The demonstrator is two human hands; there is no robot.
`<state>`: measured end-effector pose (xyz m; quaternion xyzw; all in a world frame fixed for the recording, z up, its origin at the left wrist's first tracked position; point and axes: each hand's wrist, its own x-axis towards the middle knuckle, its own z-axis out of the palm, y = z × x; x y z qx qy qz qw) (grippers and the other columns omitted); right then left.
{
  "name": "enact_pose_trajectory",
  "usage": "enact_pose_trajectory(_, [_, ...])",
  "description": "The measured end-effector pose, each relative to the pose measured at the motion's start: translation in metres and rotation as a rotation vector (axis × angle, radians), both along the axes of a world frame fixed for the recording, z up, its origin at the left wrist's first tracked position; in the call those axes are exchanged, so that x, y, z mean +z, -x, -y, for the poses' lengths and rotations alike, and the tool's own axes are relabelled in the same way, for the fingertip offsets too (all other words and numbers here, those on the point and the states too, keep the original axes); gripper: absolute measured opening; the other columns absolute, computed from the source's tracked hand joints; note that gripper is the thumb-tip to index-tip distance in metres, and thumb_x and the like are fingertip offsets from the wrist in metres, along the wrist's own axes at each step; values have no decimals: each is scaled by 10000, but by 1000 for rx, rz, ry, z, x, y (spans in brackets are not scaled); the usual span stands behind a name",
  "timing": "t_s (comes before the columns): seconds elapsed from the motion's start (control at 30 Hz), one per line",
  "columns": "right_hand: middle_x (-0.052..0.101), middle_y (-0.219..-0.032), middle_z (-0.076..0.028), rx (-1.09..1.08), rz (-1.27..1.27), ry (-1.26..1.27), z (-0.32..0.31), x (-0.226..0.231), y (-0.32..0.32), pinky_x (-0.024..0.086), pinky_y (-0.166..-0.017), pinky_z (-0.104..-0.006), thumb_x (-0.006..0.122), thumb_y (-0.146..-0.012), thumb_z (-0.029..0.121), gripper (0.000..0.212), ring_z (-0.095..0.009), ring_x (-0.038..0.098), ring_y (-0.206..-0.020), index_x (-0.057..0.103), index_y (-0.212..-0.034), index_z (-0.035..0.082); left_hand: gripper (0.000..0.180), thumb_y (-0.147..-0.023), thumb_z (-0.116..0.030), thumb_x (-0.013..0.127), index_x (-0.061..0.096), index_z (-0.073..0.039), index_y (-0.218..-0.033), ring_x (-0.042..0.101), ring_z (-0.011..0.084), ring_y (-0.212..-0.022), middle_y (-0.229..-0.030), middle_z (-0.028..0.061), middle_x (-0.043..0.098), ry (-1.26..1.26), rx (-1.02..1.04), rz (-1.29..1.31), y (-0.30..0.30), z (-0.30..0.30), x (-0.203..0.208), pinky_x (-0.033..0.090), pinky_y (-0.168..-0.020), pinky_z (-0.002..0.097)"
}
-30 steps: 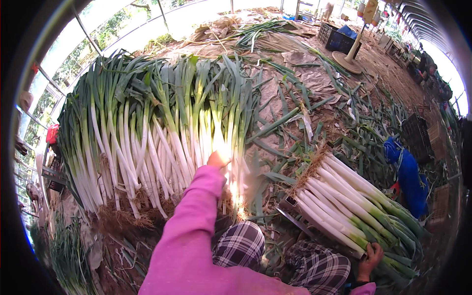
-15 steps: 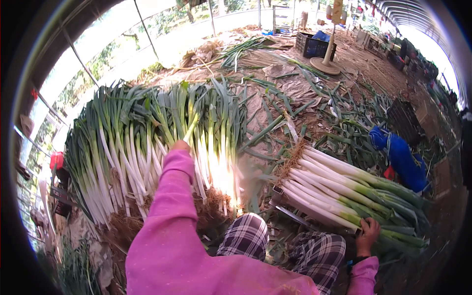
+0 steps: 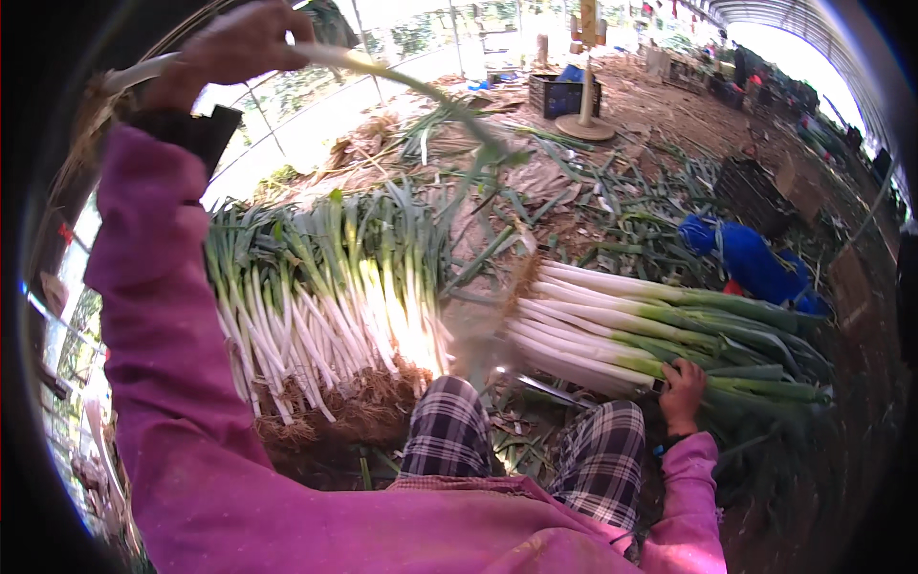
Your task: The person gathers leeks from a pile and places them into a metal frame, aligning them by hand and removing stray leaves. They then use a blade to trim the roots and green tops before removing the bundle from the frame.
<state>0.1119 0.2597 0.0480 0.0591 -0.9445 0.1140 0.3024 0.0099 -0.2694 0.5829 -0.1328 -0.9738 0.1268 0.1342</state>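
Leaf-strewn dirt floor (image 3: 612, 206) under an arched greenhouse roof (image 3: 841, 57)

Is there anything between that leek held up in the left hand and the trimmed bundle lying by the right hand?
Nothing solid that I can see. The left hand holds the leek high in open air, above the big pile of untrimmed leeks. The trimmed bundle lies lower right, under the right hand; only the person's knees sit nearby.

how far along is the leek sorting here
Done: a row of trimmed leeks lies by the right hand, which rests on it. In hand: the left hand lifts one leek. Left: the big pile of leeks with roots in front.
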Motion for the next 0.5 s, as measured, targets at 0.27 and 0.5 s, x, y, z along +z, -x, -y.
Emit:
enact_pose_trajectory(0.27, [592, -992, -80, 42, 27, 16, -3, 7, -1, 414, -892, -440, 641, -648, 58, 323, -306, 535, -977, 701, -960, 115, 425, -982, -274, 535, 513, -22, -1323, 555, 105, -999, -1138, 23, 614, -828, -599, 315, 58, -100, -134, 444, -874, 258])
enact_pose_trajectory(0.5, [598, -1033, -43, 112, 61, 27, 4, 14, 2, 419, -890, -438, 648, -667, 68, 319, -276, 538, -1009, 691, -979, 123, 262, -909, -304, 578, 637, -166, -1124, 610, 311, -841, -886, 114, 603, -781, -743, 327, 66, -245, -476, 478, -732, 438])
